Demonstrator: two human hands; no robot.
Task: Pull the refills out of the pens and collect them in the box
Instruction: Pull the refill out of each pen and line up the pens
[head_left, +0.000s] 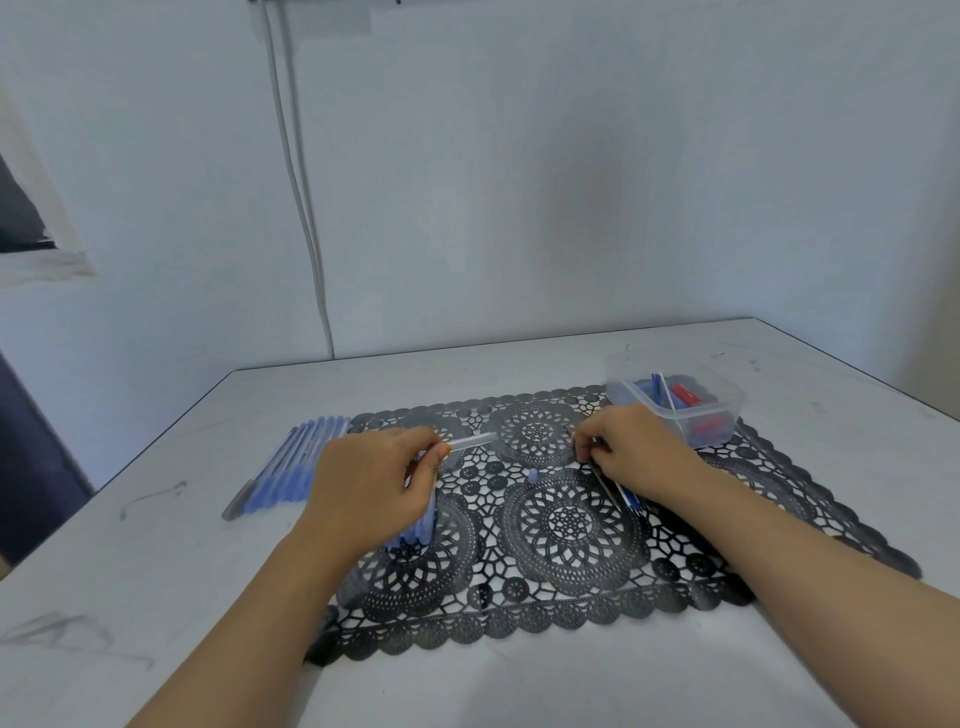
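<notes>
Now | left hand (363, 486) fingers grip pen barrel (470, 441) | right hand (636, 447) fingers pinch refills (619, 492) | box (719, 422) near mat (563, 582) edge

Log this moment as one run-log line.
left hand: holds clear plastic pen barrel | right hand: pinches thin refills | clear plastic box: beyond right hand | blue capped pens: rowed at left

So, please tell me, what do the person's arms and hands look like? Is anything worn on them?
Both forearms are bare to the frame edge, no sleeves visible. The left hand and right hand wear no gloves; no watch, bracelet or ring shows.
</notes>
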